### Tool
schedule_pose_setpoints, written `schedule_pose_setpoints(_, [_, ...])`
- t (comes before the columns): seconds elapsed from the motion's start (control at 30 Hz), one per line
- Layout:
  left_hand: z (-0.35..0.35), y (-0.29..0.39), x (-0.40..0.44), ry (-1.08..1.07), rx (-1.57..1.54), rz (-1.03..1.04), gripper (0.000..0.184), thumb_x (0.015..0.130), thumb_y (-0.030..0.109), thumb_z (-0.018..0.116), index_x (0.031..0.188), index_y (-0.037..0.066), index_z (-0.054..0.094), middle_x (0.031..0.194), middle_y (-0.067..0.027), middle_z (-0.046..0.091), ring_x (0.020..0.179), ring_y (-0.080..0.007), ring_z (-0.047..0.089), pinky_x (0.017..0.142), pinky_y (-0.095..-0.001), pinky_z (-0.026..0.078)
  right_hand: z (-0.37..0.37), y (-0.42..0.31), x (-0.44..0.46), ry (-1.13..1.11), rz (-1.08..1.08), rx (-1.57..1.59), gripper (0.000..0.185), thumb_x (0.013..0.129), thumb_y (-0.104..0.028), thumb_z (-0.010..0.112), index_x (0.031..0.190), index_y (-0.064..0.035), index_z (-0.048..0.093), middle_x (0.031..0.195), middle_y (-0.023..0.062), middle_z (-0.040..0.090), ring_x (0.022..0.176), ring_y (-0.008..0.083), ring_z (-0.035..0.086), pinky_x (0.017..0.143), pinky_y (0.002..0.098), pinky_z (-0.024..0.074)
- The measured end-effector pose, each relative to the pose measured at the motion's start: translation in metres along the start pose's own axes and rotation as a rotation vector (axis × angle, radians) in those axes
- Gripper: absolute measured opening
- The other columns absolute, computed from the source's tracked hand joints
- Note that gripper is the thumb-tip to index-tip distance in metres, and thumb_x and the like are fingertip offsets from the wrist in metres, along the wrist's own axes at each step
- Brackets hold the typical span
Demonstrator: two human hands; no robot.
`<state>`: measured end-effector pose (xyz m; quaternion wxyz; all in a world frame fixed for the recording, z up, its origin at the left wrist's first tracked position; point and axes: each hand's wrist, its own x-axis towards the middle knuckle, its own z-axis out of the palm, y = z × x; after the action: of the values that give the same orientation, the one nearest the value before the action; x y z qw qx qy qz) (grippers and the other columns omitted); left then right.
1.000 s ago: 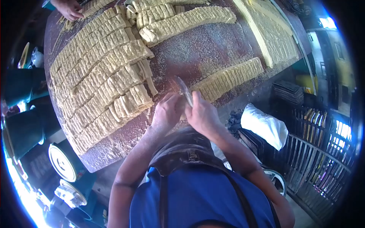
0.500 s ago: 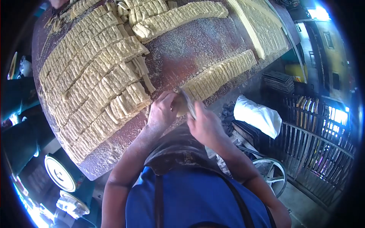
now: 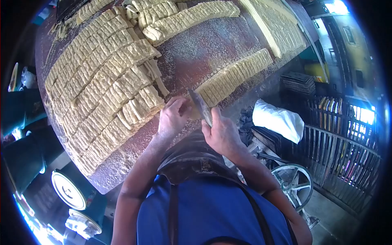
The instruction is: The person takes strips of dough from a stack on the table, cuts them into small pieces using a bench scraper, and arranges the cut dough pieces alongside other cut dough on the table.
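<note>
My right hand [image 3: 221, 132] is wrapped round the handle end of a knife [image 3: 200, 107], whose blade points up and left beside the near end of a cut dough strip [image 3: 234, 76]. Just left of the blade, my left hand [image 3: 174, 116] has its fingers curled together near the table edge; what they hold, if anything, is hidden. Rows of sliced dough [image 3: 106, 81] cover the left part of the floury reddish table [image 3: 185, 61]. Another cut strip [image 3: 196, 19] lies farther back.
Long uncut dough strips [image 3: 281, 32] lie at the table's back right. Right of me are a white sack [image 3: 277, 121], a spoked wheel [image 3: 292, 185], stacked dark trays [image 3: 298, 83] and a slatted rack [image 3: 335, 151]. A round white lid [image 3: 68, 190] stands at lower left.
The other person's hand at the top left has gone out of view. My left hand has moved slightly away from the knife. The whole view has shifted a little.
</note>
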<state>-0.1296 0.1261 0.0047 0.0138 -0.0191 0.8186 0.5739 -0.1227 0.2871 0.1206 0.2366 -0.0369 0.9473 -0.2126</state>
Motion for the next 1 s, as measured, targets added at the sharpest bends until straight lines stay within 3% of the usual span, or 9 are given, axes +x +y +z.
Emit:
schedule_pose_setpoints(0.13, [0.000, -0.005, 0.002, -0.006, 0.033, 0.055, 0.027, 0.079, 0.003, 0.074, 0.106, 0.000, 0.071, 0.112, -0.0150, 0.070, 0.094, -0.0289, 0.073, 0.081, -0.0357, 0.059, 0.002, -0.006, -0.006, -0.072, 0.067, -0.036, 0.030, 0.096, -0.022, 0.059, 0.110, -0.0016, 0.042, 0.081, 0.0284, 0.067, 0.080, 0.0496, 0.067, 0.074, 0.0581, 0.0521])
schedule_pose_setpoints(0.2, [0.001, -0.006, 0.003, 0.012, 0.060, 0.131, 0.029, 0.077, 0.000, 0.070, 0.106, 0.000, 0.069, 0.109, -0.0170, 0.069, 0.091, -0.0341, 0.072, 0.076, -0.0386, 0.060, 0.008, -0.005, 0.002, -0.081, 0.066, -0.033, 0.030, 0.095, -0.022, 0.059, 0.110, -0.0020, 0.042, 0.082, 0.0288, 0.067, 0.081, 0.0493, 0.067, 0.075, 0.0577, 0.0524])
schedule_pose_setpoints(0.33, [-0.001, -0.004, 0.005, -0.013, 0.095, 0.105, 0.024, 0.079, 0.003, 0.071, 0.103, 0.001, 0.070, 0.107, -0.0169, 0.070, 0.090, -0.0354, 0.072, 0.077, -0.0403, 0.060, 0.027, -0.007, 0.044, -0.085, 0.072, -0.034, 0.030, 0.094, -0.022, 0.060, 0.109, -0.0016, 0.042, 0.083, 0.0284, 0.068, 0.081, 0.0478, 0.068, 0.076, 0.0564, 0.0536])
schedule_pose_setpoints(0.47, [0.003, -0.012, 0.004, 0.002, 0.056, 0.105, 0.026, 0.080, 0.002, 0.073, 0.106, -0.001, 0.070, 0.108, -0.0157, 0.071, 0.095, -0.0275, 0.073, 0.081, -0.0365, 0.060, 0.021, -0.003, 0.048, 0.014, 0.016, -0.029, 0.032, 0.093, -0.022, 0.061, 0.109, -0.0012, 0.043, 0.082, 0.0275, 0.068, 0.081, 0.0467, 0.069, 0.076, 0.0555, 0.0545])
schedule_pose_setpoints(0.57, [-0.002, -0.013, 0.003, -0.037, 0.045, 0.123, 0.028, 0.078, 0.001, 0.074, 0.106, 0.000, 0.070, 0.108, -0.0149, 0.071, 0.095, -0.0272, 0.073, 0.081, -0.0351, 0.060, 0.018, 0.000, 0.026, 0.095, -0.040, -0.008, 0.032, 0.093, -0.023, 0.061, 0.109, -0.0008, 0.043, 0.080, 0.0266, 0.067, 0.080, 0.0466, 0.068, 0.076, 0.0560, 0.0543])
schedule_pose_setpoints(0.87, [-0.006, -0.020, -0.001, 0.016, 0.062, 0.172, 0.024, 0.079, 0.005, 0.075, 0.102, 0.000, 0.070, 0.102, -0.0143, 0.071, 0.087, -0.0269, 0.073, 0.077, -0.0357, 0.058, 0.027, -0.013, -0.009, 0.040, 0.064, -0.055, 0.032, 0.095, -0.023, 0.059, 0.111, -0.0003, 0.044, 0.080, 0.0265, 0.068, 0.081, 0.0476, 0.068, 0.076, 0.0574, 0.0534])
schedule_pose_setpoints(0.93, [-0.004, -0.024, -0.002, 0.004, 0.072, 0.167, 0.024, 0.079, 0.006, 0.075, 0.101, 0.000, 0.070, 0.102, -0.0144, 0.071, 0.087, -0.0275, 0.073, 0.077, -0.0359, 0.058, 0.034, -0.008, -0.005, 0.075, 0.020, -0.031, 0.037, 0.093, -0.022, 0.061, 0.115, 0.0018, 0.043, 0.073, 0.0289, 0.065, 0.074, 0.0506, 0.065, 0.069, 0.0584, 0.0524])
schedule_pose_setpoints(1.0, [-0.002, -0.026, -0.001, 0.029, 0.100, 0.142, 0.023, 0.079, 0.007, 0.075, 0.100, 0.001, 0.070, 0.100, -0.0147, 0.071, 0.087, -0.0285, 0.073, 0.076, -0.0366, 0.059, 0.043, -0.009, 0.017, 0.064, 0.027, -0.030, 0.036, 0.093, -0.022, 0.060, 0.114, 0.0012, 0.043, 0.080, 0.0293, 0.066, 0.080, 0.0493, 0.067, 0.074, 0.0575, 0.0531])
